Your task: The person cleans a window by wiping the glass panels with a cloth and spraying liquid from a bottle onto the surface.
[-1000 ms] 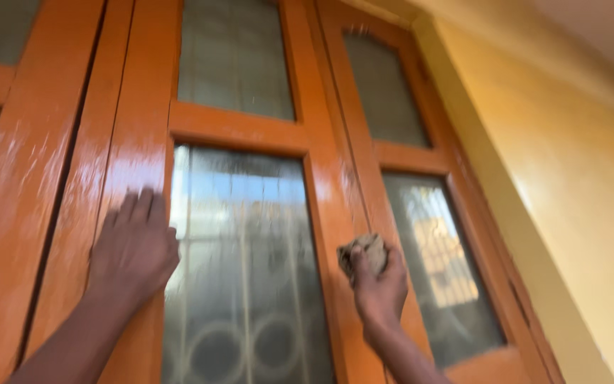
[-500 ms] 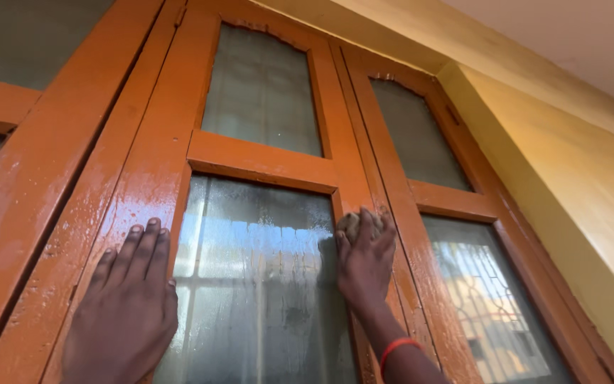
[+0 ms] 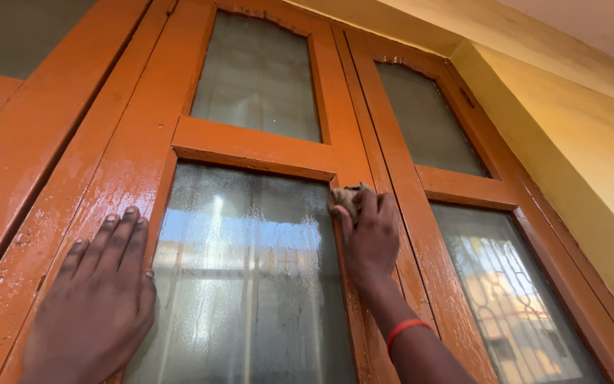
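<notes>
I look up at an orange painted wooden window frame (image 3: pixel 250 146) with frosted glass panes. My right hand (image 3: pixel 369 231) presses a small brownish cloth (image 3: pixel 346 197) against the upper right corner of the lower middle pane (image 3: pixel 243 277), where glass meets frame. A red band circles that wrist. My left hand (image 3: pixel 101 299) lies flat, fingers spread, on the wet glossy frame upright left of the same pane, its fingertips at the glass edge. The pane looks wet and streaked.
An upper middle pane (image 3: pixel 261 75) and two panes on the right shutter (image 3: pixel 431 117) sit in the same frame; a patterned grille shows behind the lower right pane (image 3: pixel 513 299). A yellow wall (image 3: pixel 577 149) runs along the right side.
My right hand with the cloth slid up from the frame upright below to the pane's top right corner. My left hand stayed flat on the left upright. The view tilted up.
</notes>
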